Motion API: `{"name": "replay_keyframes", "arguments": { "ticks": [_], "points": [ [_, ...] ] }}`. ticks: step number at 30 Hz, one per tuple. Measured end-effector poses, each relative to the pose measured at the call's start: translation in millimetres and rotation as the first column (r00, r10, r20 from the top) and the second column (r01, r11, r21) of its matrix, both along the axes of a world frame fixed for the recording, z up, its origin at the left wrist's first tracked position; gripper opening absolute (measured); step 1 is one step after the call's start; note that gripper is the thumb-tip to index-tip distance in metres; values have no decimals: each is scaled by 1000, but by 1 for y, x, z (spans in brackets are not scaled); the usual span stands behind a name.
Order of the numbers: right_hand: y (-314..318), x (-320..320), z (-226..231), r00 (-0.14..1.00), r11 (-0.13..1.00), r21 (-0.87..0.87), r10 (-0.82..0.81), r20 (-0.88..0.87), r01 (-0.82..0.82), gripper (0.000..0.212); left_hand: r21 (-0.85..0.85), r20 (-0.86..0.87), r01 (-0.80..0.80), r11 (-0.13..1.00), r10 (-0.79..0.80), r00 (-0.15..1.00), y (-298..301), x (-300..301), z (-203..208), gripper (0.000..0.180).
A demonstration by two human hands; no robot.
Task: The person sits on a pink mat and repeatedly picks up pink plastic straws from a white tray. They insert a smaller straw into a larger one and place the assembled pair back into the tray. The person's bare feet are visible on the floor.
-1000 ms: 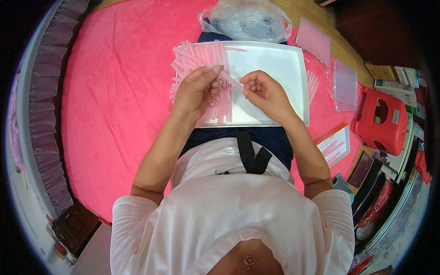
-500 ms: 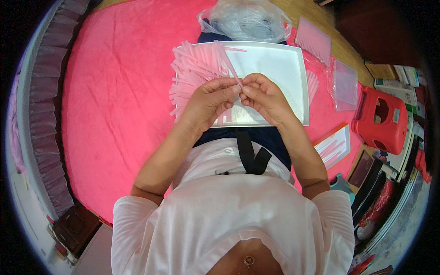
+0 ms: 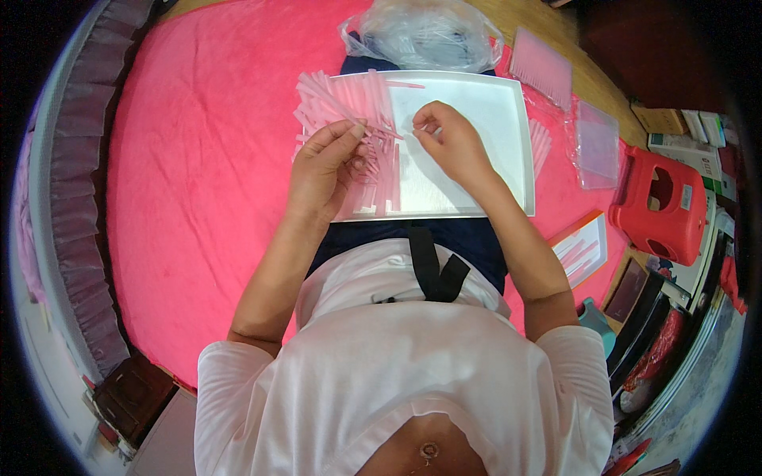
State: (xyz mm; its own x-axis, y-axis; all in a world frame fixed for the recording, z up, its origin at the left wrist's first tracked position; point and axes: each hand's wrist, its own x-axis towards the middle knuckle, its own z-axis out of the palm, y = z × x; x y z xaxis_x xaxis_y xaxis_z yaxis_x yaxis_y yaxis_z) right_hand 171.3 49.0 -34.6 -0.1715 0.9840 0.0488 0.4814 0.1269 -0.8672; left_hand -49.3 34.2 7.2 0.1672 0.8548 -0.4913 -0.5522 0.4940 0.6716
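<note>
My left hand (image 3: 321,170) is over the left part of a shallow white tray (image 3: 508,208) resting on my lap. Its thumb and fingers pinch a thin pink strip (image 3: 387,130) whose tip points right. Beneath and around that hand lies a loose heap of similar pink strips (image 3: 369,99), some hanging past the tray's left rim. My right hand (image 3: 456,147) hovers above the bare right half of the tray, apart from the left. Its fingers are curled, with thumb and forefinger brought together; whether something small is between them cannot be made out.
A clear plastic bag (image 3: 425,36) sits beyond the tray. To the right are a pack of pink strips (image 3: 541,67), a clear packet (image 3: 597,147), a white-and-orange box (image 3: 583,246) with pink pieces, and a red plastic stool (image 3: 660,206). A pink blanket (image 3: 190,174) spreads underneath.
My hands, which met at a pink strip over the tray's middle, have parted. The left has moved left with a strip over the heap; the right has shifted slightly up and away.
</note>
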Motion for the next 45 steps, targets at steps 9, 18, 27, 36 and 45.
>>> {"name": "replay_keyframes", "arguments": {
  "ticks": [9,18,27,36,45],
  "points": [
    [10,-31,-15,963,989,107,73,258,-104,26,45,-107,131,990,-125,986,-10,0,-6,13],
    [11,-12,0,934,992,-122,-40,-356,-4,26,242,-394,281,929,-170,903,-21,11,-7,13],
    [11,5,76,739,992,-99,-12,-674,-75,31,356,-652,439,825,-118,749,-28,17,-11,12],
    [4,6,84,856,994,-1,96,-508,-112,30,350,-724,482,803,-94,683,-28,18,-5,13],
    [3,9,85,913,994,53,106,-395,-93,26,341,-740,500,796,-101,665,-29,18,-7,13]
  ]
}}
